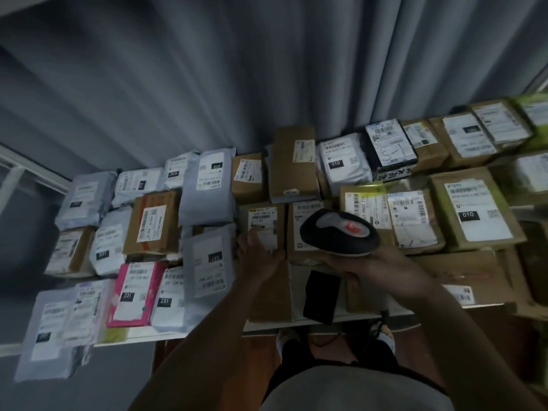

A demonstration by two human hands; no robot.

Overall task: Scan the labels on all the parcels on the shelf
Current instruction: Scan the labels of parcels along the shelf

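Observation:
Several parcels cover a white shelf (296,324): grey mailer bags at the left and cardboard boxes at the centre and right, each with a white barcode label. My right hand (382,271) grips a black handheld scanner (339,232) with a lit red window, held above the middle boxes. My left hand (258,253) rests on a small cardboard box (262,229), a fingertip touching its white label.
A pink mailer (133,292) lies near the front left. A black flat object (321,295) lies on the shelf under my right hand. Grey curtains (207,84) hang behind the shelf. My feet and the scanner's cable show below the shelf's front edge.

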